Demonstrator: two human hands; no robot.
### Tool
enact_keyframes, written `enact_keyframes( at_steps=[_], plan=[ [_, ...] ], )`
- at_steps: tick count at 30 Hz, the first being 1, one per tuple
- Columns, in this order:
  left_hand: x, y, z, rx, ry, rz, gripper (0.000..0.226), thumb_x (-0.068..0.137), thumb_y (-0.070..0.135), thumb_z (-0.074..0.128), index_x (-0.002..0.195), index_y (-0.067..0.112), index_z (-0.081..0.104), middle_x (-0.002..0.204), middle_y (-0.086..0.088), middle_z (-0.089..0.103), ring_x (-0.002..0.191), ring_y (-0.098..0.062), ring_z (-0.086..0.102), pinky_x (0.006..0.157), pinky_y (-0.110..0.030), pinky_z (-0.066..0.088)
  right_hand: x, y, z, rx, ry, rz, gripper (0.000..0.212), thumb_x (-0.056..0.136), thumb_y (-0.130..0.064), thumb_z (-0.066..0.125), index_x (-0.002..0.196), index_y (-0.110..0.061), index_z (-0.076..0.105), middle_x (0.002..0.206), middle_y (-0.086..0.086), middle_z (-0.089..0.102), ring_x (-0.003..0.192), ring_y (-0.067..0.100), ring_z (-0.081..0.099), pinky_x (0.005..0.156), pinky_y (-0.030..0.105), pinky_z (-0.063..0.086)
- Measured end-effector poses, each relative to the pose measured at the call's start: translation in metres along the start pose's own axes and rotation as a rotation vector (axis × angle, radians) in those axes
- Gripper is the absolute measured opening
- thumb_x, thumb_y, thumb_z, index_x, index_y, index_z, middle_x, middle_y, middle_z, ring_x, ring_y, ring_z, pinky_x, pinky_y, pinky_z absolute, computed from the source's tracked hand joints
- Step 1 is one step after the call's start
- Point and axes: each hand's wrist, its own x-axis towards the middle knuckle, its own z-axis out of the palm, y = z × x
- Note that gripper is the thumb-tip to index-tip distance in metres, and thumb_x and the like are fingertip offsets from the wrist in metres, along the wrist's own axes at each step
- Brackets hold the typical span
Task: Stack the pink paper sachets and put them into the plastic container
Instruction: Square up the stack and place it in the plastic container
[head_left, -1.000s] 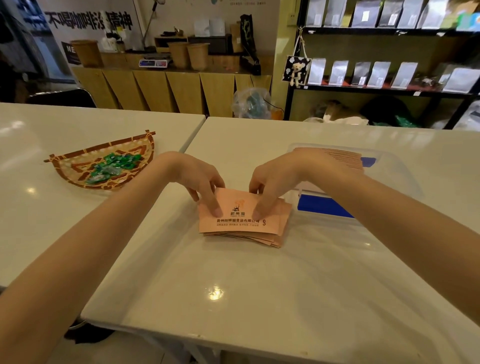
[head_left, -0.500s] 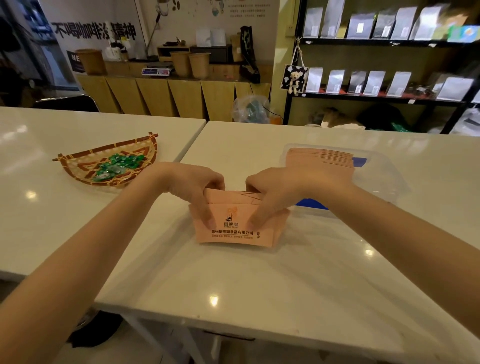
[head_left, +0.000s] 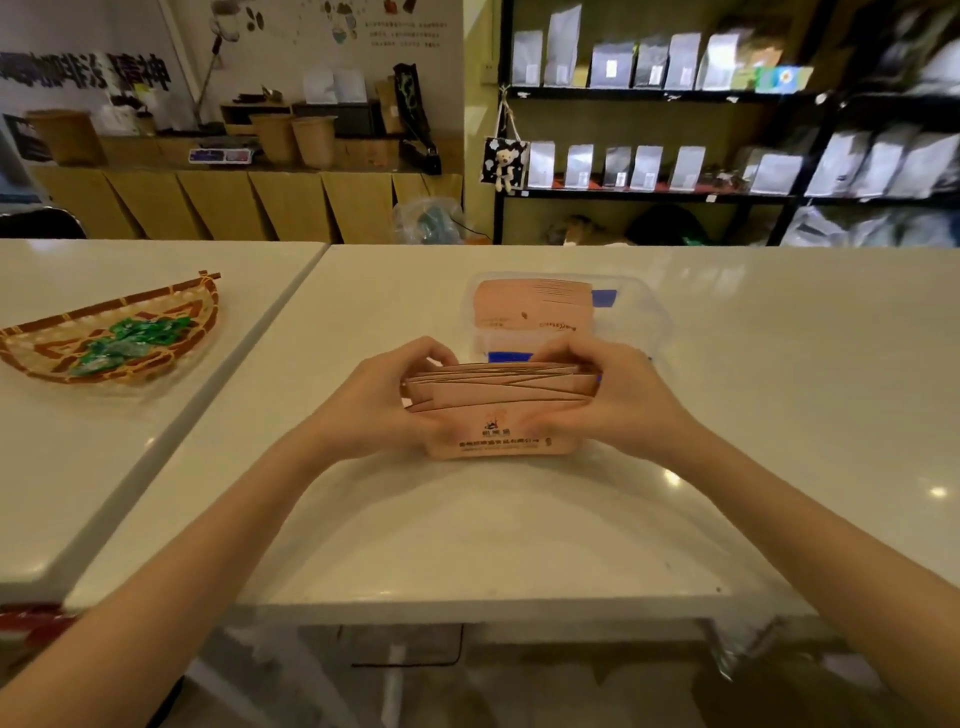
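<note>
A stack of pink paper sachets (head_left: 498, 410) stands on edge on the white table, printed side toward me, its upper edges uneven. My left hand (head_left: 382, 402) grips its left end and my right hand (head_left: 618, 397) grips its right end. Just behind it sits the clear plastic container (head_left: 644, 312), which holds another pile of pink sachets (head_left: 532, 304) lying flat on its left side and something blue (head_left: 605, 297) underneath.
A woven fan-shaped basket (head_left: 47, 343) with green wrapped candies (head_left: 132, 338) lies on the adjoining table at left. A seam (head_left: 291, 296) separates the two tables. Shelves of pouches stand behind on the right, a wooden counter at the back left.
The sachet stack, lying flat a second ago, has been gathered and tipped up on edge between both hands. The view has tilted upward.
</note>
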Motion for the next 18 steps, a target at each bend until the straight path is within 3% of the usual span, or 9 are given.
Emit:
enact_keyframes(
  at_steps=[4,6,9,12,18],
  plan=[
    [0.001,-0.002,0.012,-0.081,-0.007,0.005,0.044,0.052,0.035,0.073,0.09,0.04,0.05,0.096,0.018,0.06,0.087,0.0,0.06,0.07,-0.017,0.049,-0.012,0.017,0.001,0.096,0.02,0.038,0.057,0.057,-0.024,0.083,0.106,-0.028,0.053,0.1,-0.018,0.058,0.092,0.002,0.058,0.069,0.01,0.05],
    [0.0,-0.002,0.016,-0.122,-0.018,0.002,0.048,0.049,0.038,0.072,0.091,0.039,0.05,0.096,0.017,0.06,0.086,0.0,0.061,0.07,-0.014,0.049,-0.015,0.024,0.0,0.136,0.035,0.062,0.065,0.055,-0.026,0.083,0.11,-0.029,0.05,0.108,-0.013,0.057,0.098,0.006,0.058,0.075,0.015,0.052],
    [-0.004,-0.004,0.022,-0.2,-0.035,-0.003,0.055,0.056,0.023,0.078,0.102,0.03,0.049,0.101,0.012,0.062,0.089,0.003,0.061,0.069,-0.011,0.05,-0.019,0.032,-0.001,0.232,0.041,0.1,0.077,0.05,-0.026,0.085,0.117,-0.028,0.046,0.118,-0.002,0.057,0.104,0.014,0.059,0.085,0.027,0.053],
    [-0.008,-0.008,0.029,-0.308,-0.015,-0.026,0.064,0.061,0.006,0.079,0.113,0.022,0.046,0.106,0.006,0.062,0.089,-0.001,0.064,0.068,-0.014,0.052,-0.025,0.037,0.001,0.368,0.026,0.127,0.081,0.053,-0.01,0.084,0.121,-0.025,0.043,0.119,-0.001,0.058,0.104,0.012,0.06,0.075,0.019,0.054],
    [-0.008,-0.008,0.035,-0.409,0.028,-0.093,0.084,0.061,0.002,0.077,0.129,0.027,0.035,0.108,0.01,0.06,0.084,0.006,0.064,0.064,-0.009,0.05,-0.027,0.038,0.007,0.521,0.005,0.206,0.075,0.059,-0.004,0.08,0.123,-0.02,0.044,0.119,-0.001,0.06,0.108,0.015,0.059,0.084,0.026,0.055]
  ],
)
